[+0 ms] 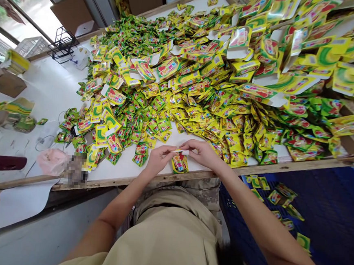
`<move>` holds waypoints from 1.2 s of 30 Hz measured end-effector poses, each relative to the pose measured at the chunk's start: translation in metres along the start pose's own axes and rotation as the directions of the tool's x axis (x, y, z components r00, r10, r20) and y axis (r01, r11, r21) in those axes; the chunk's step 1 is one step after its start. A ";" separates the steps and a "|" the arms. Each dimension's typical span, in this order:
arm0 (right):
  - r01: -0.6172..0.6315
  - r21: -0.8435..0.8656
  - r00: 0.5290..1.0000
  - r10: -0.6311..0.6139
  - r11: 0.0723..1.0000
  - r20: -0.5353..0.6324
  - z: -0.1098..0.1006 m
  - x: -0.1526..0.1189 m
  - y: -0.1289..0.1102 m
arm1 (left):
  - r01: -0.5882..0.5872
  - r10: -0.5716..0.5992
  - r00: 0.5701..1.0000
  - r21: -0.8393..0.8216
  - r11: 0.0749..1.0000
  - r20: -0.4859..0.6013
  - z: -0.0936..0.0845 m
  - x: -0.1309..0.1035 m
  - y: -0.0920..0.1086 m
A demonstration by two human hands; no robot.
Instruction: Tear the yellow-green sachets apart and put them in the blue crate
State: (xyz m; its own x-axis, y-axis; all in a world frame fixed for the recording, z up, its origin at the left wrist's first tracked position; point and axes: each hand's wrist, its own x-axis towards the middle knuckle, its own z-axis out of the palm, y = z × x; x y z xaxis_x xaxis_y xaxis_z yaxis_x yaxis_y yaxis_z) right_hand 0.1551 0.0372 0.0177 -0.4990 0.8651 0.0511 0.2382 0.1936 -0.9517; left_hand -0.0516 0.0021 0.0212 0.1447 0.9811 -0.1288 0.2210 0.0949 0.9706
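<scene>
A small yellow printed carton (180,163) stands at the table's front edge, its red and green print toward me. My left hand (160,159) pinches the carton's top left corner. On the other side, the fingers of my right hand (202,153) are closed on its top right, by a white end flap. Whatever is inside the carton is hidden. Just left of my left hand lie a couple of green and yellow sachets (140,153). Yellow sachets (235,143) are heaped close beyond my right hand.
A large pile of flat cartons (198,54) and sachets covers the white table (54,94). Below right is a blue crate (328,193) with several loose packets. At left are a pink plastic bag (51,161), a dark red cylinder (10,163) and a black wire rack (63,44).
</scene>
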 end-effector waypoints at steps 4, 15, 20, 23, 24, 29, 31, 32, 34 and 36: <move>-0.056 0.057 0.998 0.057 0.997 -0.017 0.007 0.000 -0.005 | 0.151 -0.142 0.988 -0.207 0.967 0.055 0.001 0.004 0.007; -0.277 0.358 0.954 0.300 0.892 -0.011 0.006 0.010 -0.012 | 0.326 -0.313 0.945 -0.306 0.894 0.090 0.002 0.013 0.022; -0.245 0.332 0.967 0.254 0.911 0.017 0.002 0.006 -0.002 | 0.149 -0.140 0.988 -0.146 0.978 0.066 -0.004 0.008 0.017; -0.227 0.389 0.973 0.224 0.893 0.053 0.004 -0.001 0.003 | -0.044 0.042 0.996 0.025 0.999 0.079 -0.005 0.001 0.010; -0.224 0.418 0.974 0.221 0.881 0.056 0.006 -0.003 0.005 | -0.072 0.067 0.994 0.051 0.996 0.085 -0.005 -0.002 0.008; -0.200 0.482 0.974 0.226 0.853 0.004 0.016 -0.013 0.007 | -0.108 0.105 0.994 0.086 0.991 0.035 -0.001 -0.006 -0.002; -0.193 0.476 0.975 0.221 0.858 -0.003 0.021 -0.014 0.005 | -0.140 0.137 0.990 0.088 0.986 0.043 0.000 -0.006 -0.005; -0.186 0.464 0.977 0.214 0.866 -0.007 0.024 -0.013 0.004 | -0.157 0.153 0.987 0.090 0.984 0.046 0.001 -0.005 -0.006; -0.161 0.419 0.981 0.192 0.893 -0.033 0.029 -0.010 0.001 | -0.188 0.186 0.982 0.090 0.978 0.034 0.004 -0.004 -0.006; -0.121 0.367 0.982 0.165 0.923 -0.092 0.030 -0.009 -0.005 | -0.232 0.230 0.973 0.098 0.968 0.029 0.005 -0.004 -0.002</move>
State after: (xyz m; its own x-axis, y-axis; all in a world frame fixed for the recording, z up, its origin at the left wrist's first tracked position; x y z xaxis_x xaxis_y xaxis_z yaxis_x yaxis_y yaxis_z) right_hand 0.1328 0.0146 0.0131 -0.3739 0.9241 -0.0793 -0.0253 -0.0956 -0.9951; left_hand -0.0474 -0.0034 0.0189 0.2199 0.9712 0.0920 0.2745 -0.1521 0.9495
